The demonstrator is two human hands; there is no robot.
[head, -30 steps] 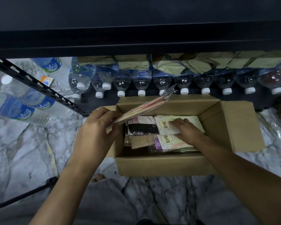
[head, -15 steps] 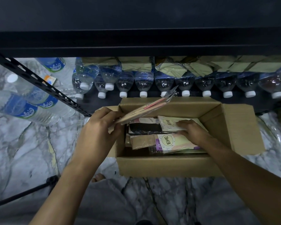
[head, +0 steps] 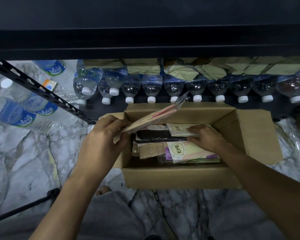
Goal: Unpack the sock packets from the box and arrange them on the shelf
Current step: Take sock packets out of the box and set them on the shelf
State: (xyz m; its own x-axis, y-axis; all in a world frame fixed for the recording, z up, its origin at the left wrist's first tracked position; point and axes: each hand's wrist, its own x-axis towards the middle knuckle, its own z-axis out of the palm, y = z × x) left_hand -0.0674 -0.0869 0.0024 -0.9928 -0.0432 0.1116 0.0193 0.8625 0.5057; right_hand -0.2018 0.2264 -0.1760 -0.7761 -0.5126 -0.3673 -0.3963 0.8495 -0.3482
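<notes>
An open cardboard box [head: 178, 177] stands on the marble floor in front of a black shelf [head: 145, 40]. Inside lie several sock packets: a black one [head: 154, 135], a tan one [head: 150, 150] and a pale one with an ENE sticker [head: 184, 150]. My left hand [head: 102, 141] holds a thin stack of packets [head: 156, 116] tilted up over the box's left rim. My right hand [head: 206, 137] is inside the box, its fingers closed on the edge of a pale ENE packet [head: 179, 129] at the back.
A row of water bottles [head: 151, 87] lies on the lowest shelf, caps toward me, with beige packets [head: 180, 69] behind them. More bottles [head: 29, 116] lie on the floor at left beside a slanted black strut [head: 42, 92]. The box's right flap [head: 256, 135] is folded out.
My right hand has shifted from lying flat on the packets to gripping the edge of the rear ENE packet and lifting it slightly. The left hand holds its stack steady.
</notes>
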